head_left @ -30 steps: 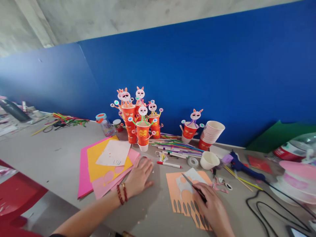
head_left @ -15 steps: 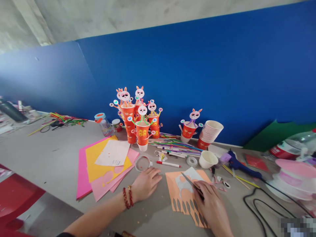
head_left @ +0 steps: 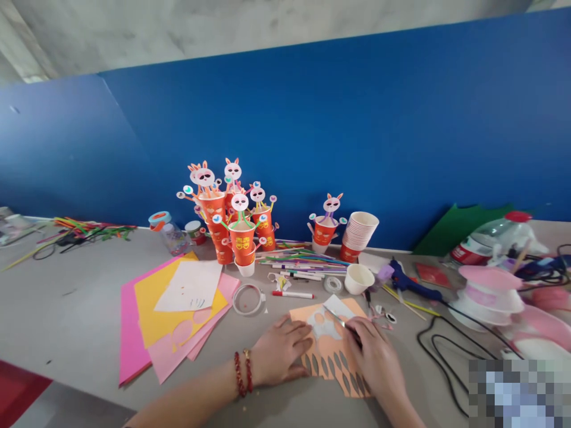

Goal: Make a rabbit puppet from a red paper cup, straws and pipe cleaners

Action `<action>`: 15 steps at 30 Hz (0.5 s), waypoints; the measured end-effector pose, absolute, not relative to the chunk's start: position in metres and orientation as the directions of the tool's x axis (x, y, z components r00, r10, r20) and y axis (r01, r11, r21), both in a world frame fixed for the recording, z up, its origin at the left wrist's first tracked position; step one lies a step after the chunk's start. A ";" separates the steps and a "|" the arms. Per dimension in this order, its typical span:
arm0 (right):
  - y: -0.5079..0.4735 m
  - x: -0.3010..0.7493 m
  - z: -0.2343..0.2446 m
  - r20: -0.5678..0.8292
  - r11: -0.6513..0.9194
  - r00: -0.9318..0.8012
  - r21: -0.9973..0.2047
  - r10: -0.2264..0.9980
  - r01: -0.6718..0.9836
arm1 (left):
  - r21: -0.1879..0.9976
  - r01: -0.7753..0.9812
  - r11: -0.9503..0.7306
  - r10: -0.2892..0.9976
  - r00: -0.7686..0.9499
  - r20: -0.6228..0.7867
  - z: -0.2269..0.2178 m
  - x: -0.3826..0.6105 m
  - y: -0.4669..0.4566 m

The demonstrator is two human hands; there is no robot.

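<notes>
My left hand (head_left: pixel 281 352), with red bead bracelets at the wrist, lies flat on the grey table, its fingertips on the left edge of an orange paper sheet (head_left: pixel 332 356) that has leaf-shaped cut-outs. My right hand (head_left: pixel 375 355) rests on the same sheet and is closed round a thin dark craft knife (head_left: pixel 343 326), whose tip points at a small white paper piece (head_left: pixel 328 318) lying on the sheet.
A tape ring (head_left: pixel 248 299) and a red marker (head_left: pixel 292 294) lie just beyond my hands. Pink and yellow sheets (head_left: pixel 172 321) sit to the left. Bunny paper cups (head_left: pixel 232 229), stacked cups (head_left: pixel 359 235), pens, a white cup (head_left: pixel 358 278), a blue glue gun (head_left: pixel 408 284) and its black cord (head_left: pixel 439 351) stand around.
My left hand has slid right across the table onto the orange sheet's edge, uncovering the tape ring. The camera has turned right. My right hand keeps the knife on the sheet.
</notes>
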State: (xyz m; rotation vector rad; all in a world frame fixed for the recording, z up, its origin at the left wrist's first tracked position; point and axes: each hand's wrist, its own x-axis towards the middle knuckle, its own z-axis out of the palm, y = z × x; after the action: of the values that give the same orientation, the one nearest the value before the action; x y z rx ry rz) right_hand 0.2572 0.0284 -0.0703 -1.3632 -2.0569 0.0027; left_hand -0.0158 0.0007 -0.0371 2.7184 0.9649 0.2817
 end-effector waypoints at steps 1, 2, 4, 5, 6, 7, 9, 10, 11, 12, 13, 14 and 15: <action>0.030 0.261 -0.070 0.524 0.439 -0.222 -0.335 0.822 0.834 | 0.293 0.593 -0.750 0.641 0.761 0.101 -0.038 -0.016 0.001; 0.031 0.264 -0.071 0.532 0.423 -0.209 -0.321 0.820 0.847 | 0.298 0.593 -0.748 0.642 0.760 0.102 -0.038 -0.016 0.001; 0.031 0.269 -0.071 0.546 0.411 -0.200 -0.296 0.814 0.862 | 0.317 0.594 -0.740 0.649 0.755 0.100 -0.039 -0.015 0.002; 0.031 0.270 -0.071 0.548 0.411 -0.203 -0.289 0.811 0.865 | 0.327 0.596 -0.733 0.654 0.750 0.098 -0.039 -0.014 0.002; 0.031 0.270 -0.071 0.550 0.417 -0.210 -0.283 0.808 0.864 | 0.337 0.600 -0.726 0.660 0.745 0.095 -0.039 -0.013 0.002; 0.030 0.269 -0.070 0.551 0.425 -0.219 -0.278 0.805 0.861 | 0.346 0.604 -0.718 0.666 0.740 0.093 -0.039 -0.012 0.002; 0.030 0.264 -0.066 0.555 0.458 -0.248 -0.279 0.794 0.844 | 0.358 0.610 -0.707 0.677 0.730 0.095 -0.038 -0.011 0.002; 0.031 0.261 -0.061 0.560 0.476 -0.258 -0.286 0.787 0.831 | 0.362 0.609 -0.706 0.679 0.727 0.101 -0.038 -0.011 0.002; 0.031 0.258 -0.054 0.565 0.495 -0.266 -0.301 0.781 0.815 | 0.364 0.607 -0.706 0.680 0.725 0.110 -0.037 -0.011 0.002; 0.031 0.255 -0.045 0.569 0.509 -0.265 -0.326 0.778 0.797 | 0.364 0.602 -0.710 0.677 0.726 0.121 -0.037 -0.011 0.002; 0.030 0.252 -0.033 0.569 0.515 -0.255 -0.359 0.782 0.779 | 0.364 0.597 -0.715 0.674 0.727 0.131 -0.038 -0.011 0.002; 0.027 0.249 -0.019 0.561 0.526 -0.251 -0.405 0.789 0.747 | 0.364 0.593 -0.718 0.672 0.728 0.140 -0.038 -0.011 0.002; 0.023 0.249 -0.003 0.556 0.534 -0.240 -0.458 0.796 0.711 | 0.364 0.589 -0.721 0.669 0.728 0.147 -0.038 -0.011 0.002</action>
State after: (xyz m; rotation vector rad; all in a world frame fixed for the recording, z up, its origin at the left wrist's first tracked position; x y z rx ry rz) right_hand 0.2487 0.0228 -0.0031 -1.2198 -1.9991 0.1398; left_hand -0.0111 0.0018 -0.0384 2.6397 0.9864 0.3891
